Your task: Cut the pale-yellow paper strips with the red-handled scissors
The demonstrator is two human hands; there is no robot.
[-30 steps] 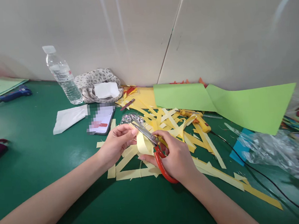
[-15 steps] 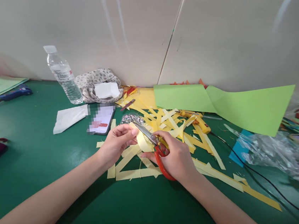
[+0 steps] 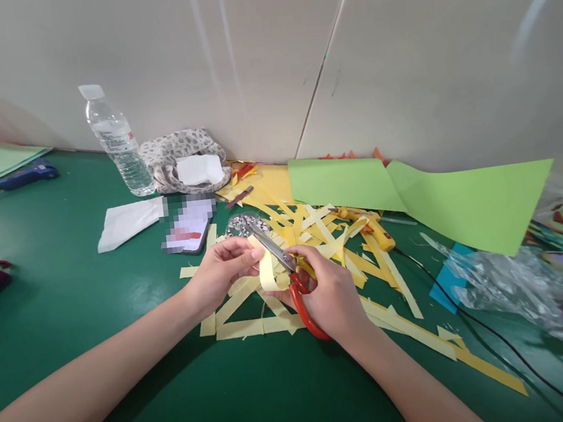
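Observation:
My left hand (image 3: 227,267) pinches a pale yellow paper strip (image 3: 266,271) between thumb and fingers. The strip curls down between my two hands. My right hand (image 3: 328,293) is closed round the red handles of the scissors (image 3: 302,306), whose metal blades point up and left along the top of the strip, near my left fingertips. Several cut yellow strips (image 3: 258,326) lie scattered under and behind both hands on the green table (image 3: 180,396).
Behind my left hand are a phone (image 3: 190,224), white tissue (image 3: 129,221), a water bottle (image 3: 118,147) and a spotted pouch (image 3: 179,148). Green paper (image 3: 476,197), a yellow glue gun (image 3: 378,233) with a black cord and clear plastic (image 3: 515,287) lie right.
The held strip has shifted slightly right and hangs with a different curl. My left fingers have moved a little right, towards the scissors; my right hand stays almost in place.

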